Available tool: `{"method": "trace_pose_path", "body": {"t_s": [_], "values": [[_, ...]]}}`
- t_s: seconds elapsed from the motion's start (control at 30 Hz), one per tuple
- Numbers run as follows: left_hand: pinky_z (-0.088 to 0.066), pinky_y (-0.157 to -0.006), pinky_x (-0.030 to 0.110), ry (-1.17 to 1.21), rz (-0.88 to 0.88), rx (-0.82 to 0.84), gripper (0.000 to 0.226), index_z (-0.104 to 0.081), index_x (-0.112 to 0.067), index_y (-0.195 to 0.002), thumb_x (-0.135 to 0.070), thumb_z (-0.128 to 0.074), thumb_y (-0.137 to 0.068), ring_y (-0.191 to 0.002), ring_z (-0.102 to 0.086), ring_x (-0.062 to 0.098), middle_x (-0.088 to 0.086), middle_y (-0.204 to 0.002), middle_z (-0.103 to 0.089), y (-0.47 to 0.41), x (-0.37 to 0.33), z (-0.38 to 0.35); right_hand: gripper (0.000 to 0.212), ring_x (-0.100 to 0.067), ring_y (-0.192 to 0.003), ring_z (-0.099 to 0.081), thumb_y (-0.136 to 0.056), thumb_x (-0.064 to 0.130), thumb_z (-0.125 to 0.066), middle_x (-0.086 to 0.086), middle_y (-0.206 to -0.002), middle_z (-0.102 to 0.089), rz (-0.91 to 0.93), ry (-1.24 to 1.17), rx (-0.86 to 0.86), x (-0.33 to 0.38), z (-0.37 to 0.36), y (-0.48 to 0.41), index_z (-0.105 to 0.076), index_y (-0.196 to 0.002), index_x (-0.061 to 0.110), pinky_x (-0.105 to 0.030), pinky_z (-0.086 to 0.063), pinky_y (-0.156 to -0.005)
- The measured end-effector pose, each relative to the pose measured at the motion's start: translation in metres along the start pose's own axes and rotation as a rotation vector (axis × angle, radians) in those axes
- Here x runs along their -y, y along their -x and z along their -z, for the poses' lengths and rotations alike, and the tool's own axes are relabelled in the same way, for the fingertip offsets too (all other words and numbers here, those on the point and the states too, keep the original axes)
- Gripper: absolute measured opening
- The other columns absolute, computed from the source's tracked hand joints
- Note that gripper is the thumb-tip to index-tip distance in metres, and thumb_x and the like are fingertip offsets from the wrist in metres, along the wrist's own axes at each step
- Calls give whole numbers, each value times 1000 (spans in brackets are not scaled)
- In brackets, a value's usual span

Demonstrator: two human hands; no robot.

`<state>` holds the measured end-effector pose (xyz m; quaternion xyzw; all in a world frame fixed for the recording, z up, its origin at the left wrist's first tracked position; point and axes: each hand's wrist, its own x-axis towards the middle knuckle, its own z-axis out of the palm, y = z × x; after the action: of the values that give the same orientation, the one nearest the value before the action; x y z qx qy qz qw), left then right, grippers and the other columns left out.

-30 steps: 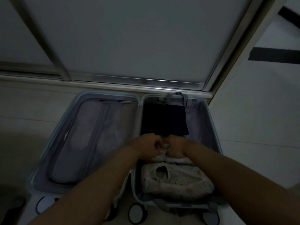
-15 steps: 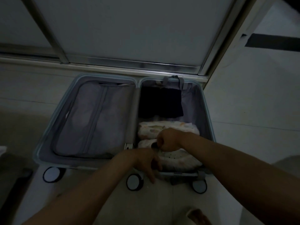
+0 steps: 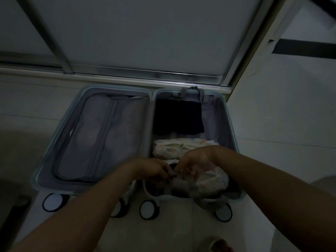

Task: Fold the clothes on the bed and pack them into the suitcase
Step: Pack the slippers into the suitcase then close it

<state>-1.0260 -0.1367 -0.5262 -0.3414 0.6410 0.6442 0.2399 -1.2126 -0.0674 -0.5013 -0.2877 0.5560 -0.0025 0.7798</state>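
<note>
A light-blue suitcase [image 3: 60, 137] lies open on the floor in dim light. Its right half holds a dark folded garment [image 3: 178, 119] at the far end, a white patterned bundle [image 3: 174, 148] in the middle and a second white bundle [image 3: 209, 182] at the near end. My left hand [image 3: 152, 171] and my right hand [image 3: 192, 162] meet over the near bundle's left end, fingers curled and pinching its material. What lies exactly between the fingertips is too dark to make out.
The suitcase's left half is covered by a grey zipped divider [image 3: 101, 139]. A sliding glass door [image 3: 145, 33] and its metal track stand just behind the case. Wheels [image 3: 149, 209] face me on pale floor tiles. A grey strap [image 3: 190, 90] hangs at the far rim.
Both hands left the middle bundle for the near one. My left hand dropped to the case's near edge, then rose to meet my right hand on the near bundle.
</note>
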Motion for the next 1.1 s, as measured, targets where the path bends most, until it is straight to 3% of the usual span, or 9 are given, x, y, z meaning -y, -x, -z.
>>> {"method": "trace_pose_path", "body": {"t_s": [0.1, 0.17, 0.33, 0.47, 0.6, 0.73, 0.87, 1.03, 1.1], "values": [[-29, -54, 24, 240, -16, 3, 22, -57, -19, -87, -4, -52, -72, -59, -40, 12, 3, -73, -46, -3, -6, 11, 19, -15, -60, -54, -93, 21, -59, -2, -65, -62, 47, -94, -11, 4, 7, 7, -74, -88, 10, -35, -46, -77], [-32, -55, 24, 177, -39, 5, 27, -59, -16, -100, -13, -65, -74, -60, -43, 10, 2, -74, -51, 1, -18, 16, 19, -14, -56, -41, -92, 24, -60, 1, -57, -46, 113, -163, -58, 9, 19, 11, -68, -101, 9, -39, -46, -78], [-48, -75, 20, -60, -187, -343, 19, -70, -25, -100, -26, -74, -82, -91, -62, 10, -4, -98, -67, -13, -37, 19, 26, -25, -88, -57, -84, 3, -68, -11, -101, -62, 130, 101, -191, 26, 47, 21, -69, -103, 20, -40, -53, -84], [-51, -81, 30, -188, -131, -268, 6, -70, -31, -84, -26, -67, -82, -89, -62, 16, -2, -93, -67, -27, -43, 23, 19, -7, -83, -66, -81, 11, -76, -1, -102, -72, 192, 379, -478, 27, 64, 22, -70, -91, 26, -17, -50, -68], [-49, -60, 19, -41, -162, -237, 8, -70, -17, -90, -12, -64, -90, -70, -61, 8, -5, -78, -65, -40, -57, 24, 13, -10, -70, -69, -79, 13, -79, -3, -83, -73, 417, 144, -651, 18, 83, 8, -70, -87, 18, -20, -51, -63], [-53, -62, 22, 372, -192, -181, 17, -68, -6, -103, -11, -69, -86, -72, -63, 10, 1, -80, -66, -55, -79, 23, 23, -6, -53, -57, -78, 12, -80, -1, -67, -62, 516, 4, -771, 22, 89, -3, -62, -93, 11, -17, -45, -49], [-46, -50, 20, 395, -153, -301, 24, -71, -12, -100, -28, -75, -82, -57, -58, 7, -2, -71, -65, -71, -90, 41, 33, -8, -71, -62, -78, 16, -81, -3, -85, -65, 530, -143, -798, 37, 94, -14, -61, -104, 12, -17, -49, -54], [-38, -43, 16, 411, -95, -387, 14, -71, -12, -89, -25, -65, -91, -42, -52, 4, 0, -64, -60, -85, -84, 63, 36, -30, -77, -72, -88, 24, -71, -14, -101, -68, 339, -109, -611, 53, 124, -8, -54, -118, 12, -36, -60, -60], [-42, -48, 18, 410, -114, -416, 20, -72, -12, -94, -28, -60, -95, -48, -53, 5, -2, -64, -59, -90, -85, 71, 25, -29, -81, -71, -90, 24, -68, -14, -101, -69, 382, -1, -868, 64, 151, -7, -60, -110, 13, -37, -59, -68]]}}
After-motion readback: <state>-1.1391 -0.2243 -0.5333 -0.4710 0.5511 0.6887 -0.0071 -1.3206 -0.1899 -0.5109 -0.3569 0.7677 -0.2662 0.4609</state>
